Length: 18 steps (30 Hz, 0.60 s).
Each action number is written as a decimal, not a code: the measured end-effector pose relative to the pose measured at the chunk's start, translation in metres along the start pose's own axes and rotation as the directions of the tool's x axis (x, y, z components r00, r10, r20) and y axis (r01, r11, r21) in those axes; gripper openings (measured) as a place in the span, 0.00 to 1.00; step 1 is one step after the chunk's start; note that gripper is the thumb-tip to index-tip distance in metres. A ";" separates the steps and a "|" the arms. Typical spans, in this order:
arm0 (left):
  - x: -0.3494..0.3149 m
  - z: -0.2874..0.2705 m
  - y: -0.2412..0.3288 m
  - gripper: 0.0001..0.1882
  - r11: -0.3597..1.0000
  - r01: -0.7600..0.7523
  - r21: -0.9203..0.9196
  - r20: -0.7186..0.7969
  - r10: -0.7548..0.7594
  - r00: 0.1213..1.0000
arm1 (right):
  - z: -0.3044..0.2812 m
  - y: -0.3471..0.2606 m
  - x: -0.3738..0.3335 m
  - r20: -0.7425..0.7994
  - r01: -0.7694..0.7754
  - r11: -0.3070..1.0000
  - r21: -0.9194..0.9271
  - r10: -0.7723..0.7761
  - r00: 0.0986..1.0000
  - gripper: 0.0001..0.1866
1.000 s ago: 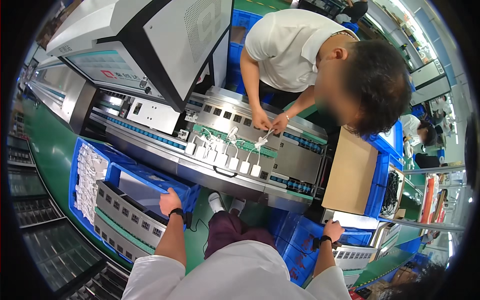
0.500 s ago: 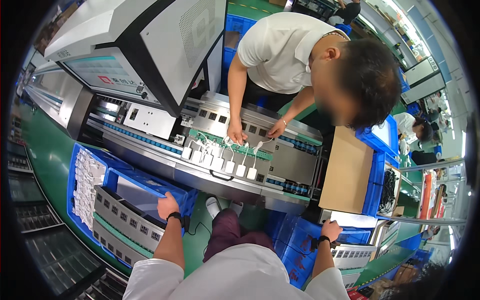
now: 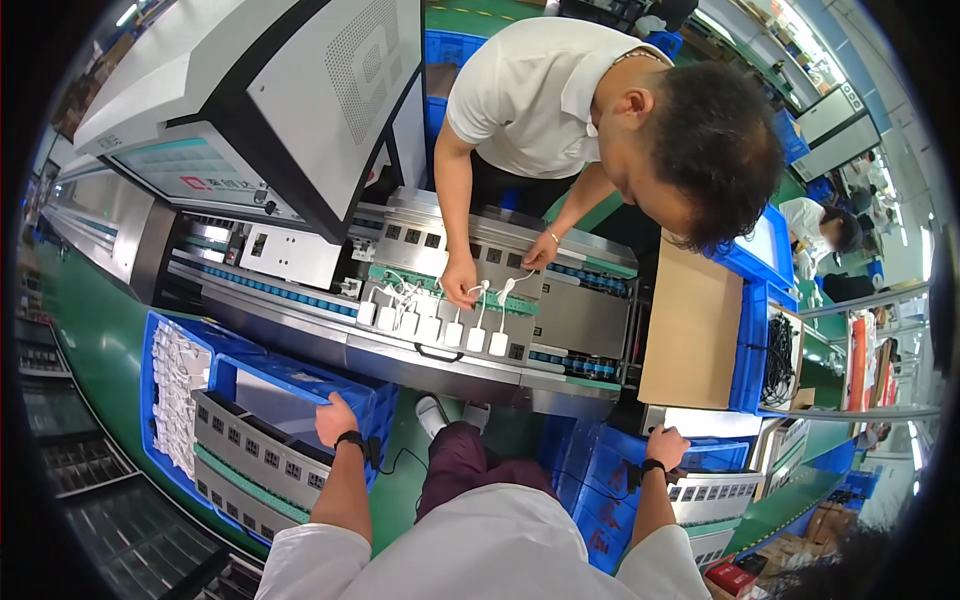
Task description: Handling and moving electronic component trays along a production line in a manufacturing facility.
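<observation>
My left hand (image 3: 337,420) is closed over the rim of a blue crate (image 3: 290,385) on the left. A panel with a row of black sockets (image 3: 262,448) leans on that crate. To the right, my right hand (image 3: 667,447) is closed beside the end of a pale metal ledge (image 3: 700,420); what its fingers hold is hidden. Ahead of me, several white power adapters (image 3: 477,338) with white cables lie in a row on a socketed fixture plate (image 3: 410,258) on the conveyor. Across it, a co-worker's hands (image 3: 460,280) hold some of those cables.
A large grey machine with a screen (image 3: 190,180) stands over the conveyor's left part. White adapters fill a blue crate (image 3: 178,385) at far left. A brown cardboard sheet (image 3: 690,330) lies at right, near coiled black cables (image 3: 780,360). More blue crates (image 3: 590,490) stand near my legs.
The whole view has shifted slightly. The co-worker's hand has moved a little down along the cables toward the adapters. Both my hands keep their places.
</observation>
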<state>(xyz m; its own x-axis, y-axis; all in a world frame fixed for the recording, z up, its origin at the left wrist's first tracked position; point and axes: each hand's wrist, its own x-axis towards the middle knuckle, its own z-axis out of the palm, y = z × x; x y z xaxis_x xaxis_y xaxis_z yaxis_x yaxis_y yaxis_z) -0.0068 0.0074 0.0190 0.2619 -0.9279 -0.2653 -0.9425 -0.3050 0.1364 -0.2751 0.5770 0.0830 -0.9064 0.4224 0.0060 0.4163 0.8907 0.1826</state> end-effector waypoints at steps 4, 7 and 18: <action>-0.002 -0.005 0.002 0.29 1.000 0.001 -0.010 0.009 -0.001 1.000 | -0.001 -0.002 0.000 -0.038 0.031 1.000 0.003 -0.031 0.999 0.19; -0.007 -0.009 0.004 0.29 1.000 0.009 -0.013 0.004 -0.009 1.000 | -0.006 -0.003 -0.001 0.034 -0.005 1.000 0.018 0.004 0.999 0.21; -0.005 -0.007 0.003 0.29 1.000 0.007 -0.016 -0.001 -0.007 1.000 | -0.003 -0.003 0.001 0.014 0.027 1.000 -0.006 -0.027 1.000 0.21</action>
<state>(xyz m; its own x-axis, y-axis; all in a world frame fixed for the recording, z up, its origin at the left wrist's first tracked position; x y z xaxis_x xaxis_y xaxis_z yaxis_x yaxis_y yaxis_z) -0.0099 0.0094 0.0271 0.2687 -0.9261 -0.2649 -0.9373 -0.3147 0.1495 -0.2780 0.5741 0.0852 -0.9162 0.4004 -0.0124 0.3911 0.9008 0.1886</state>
